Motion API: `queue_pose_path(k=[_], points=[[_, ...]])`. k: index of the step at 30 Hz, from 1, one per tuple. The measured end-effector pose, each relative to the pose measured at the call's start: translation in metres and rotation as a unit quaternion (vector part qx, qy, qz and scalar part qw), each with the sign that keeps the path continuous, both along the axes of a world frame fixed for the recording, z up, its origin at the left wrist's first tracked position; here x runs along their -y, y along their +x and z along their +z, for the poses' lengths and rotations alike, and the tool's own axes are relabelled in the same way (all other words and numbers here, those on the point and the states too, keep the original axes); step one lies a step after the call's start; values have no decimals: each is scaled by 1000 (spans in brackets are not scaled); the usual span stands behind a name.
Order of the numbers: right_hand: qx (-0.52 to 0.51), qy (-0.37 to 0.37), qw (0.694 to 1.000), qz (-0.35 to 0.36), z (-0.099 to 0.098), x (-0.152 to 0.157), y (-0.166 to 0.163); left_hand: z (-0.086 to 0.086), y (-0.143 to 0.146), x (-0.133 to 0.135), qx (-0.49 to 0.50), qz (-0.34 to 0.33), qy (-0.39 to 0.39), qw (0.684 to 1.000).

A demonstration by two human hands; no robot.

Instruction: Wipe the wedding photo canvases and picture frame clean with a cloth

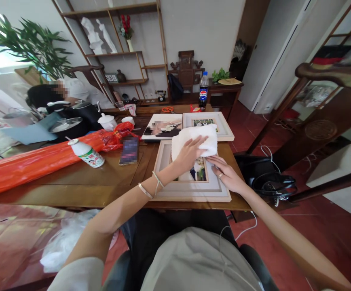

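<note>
A light wooden picture frame lies flat near the table's front edge, with a small photo in its wide pale mat. Across the upper part of the frame is a folded white cloth, which hides some of the photo. My left hand rests flat on this cloth, its fingers spread. At the frame's right side, my right hand touches the surface with fingers stretched out. Just behind the cloth lie a second framed photo and a portrait print or album.
Left on the table are a phone, a tipped white-and-green bottle and a long orange plastic-wrapped bundle. A cola bottle and orange-handled scissors sit at the back. A black bag stands right.
</note>
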State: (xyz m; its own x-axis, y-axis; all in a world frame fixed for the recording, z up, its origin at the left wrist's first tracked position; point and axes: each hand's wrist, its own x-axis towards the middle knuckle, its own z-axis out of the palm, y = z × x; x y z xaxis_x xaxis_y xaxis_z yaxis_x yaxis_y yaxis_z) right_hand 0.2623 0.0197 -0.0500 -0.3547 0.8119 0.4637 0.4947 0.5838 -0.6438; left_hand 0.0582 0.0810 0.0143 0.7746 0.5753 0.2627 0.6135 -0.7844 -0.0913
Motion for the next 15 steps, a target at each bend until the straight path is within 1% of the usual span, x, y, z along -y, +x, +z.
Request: queue_pose_path(k=[2,3,5,7,9,12,15], points=[[8,-3,1000,-7,0,0,1,-5,5,-7,-5,-47,-16,999],[11,-5,1000,-8,0,0,1,-6,7,-9,-11,-58,-25,998],[14,-6,1000,-6,0,0,1,-5,9,-9,-26,-59,-34,997],[13,-4,1000,1,0,0,2,-1,5,-4,-52,-36,-37,997],[9,0,1000,11,0,0,2,5,-6,2,-83,-3,-43,996],[2,-3,1000,12,0,1,2,10,-36,11,-103,56,-47,992],[-5,-13,1000,6,-1,1,2,8,-74,14,-100,111,-47,988]])
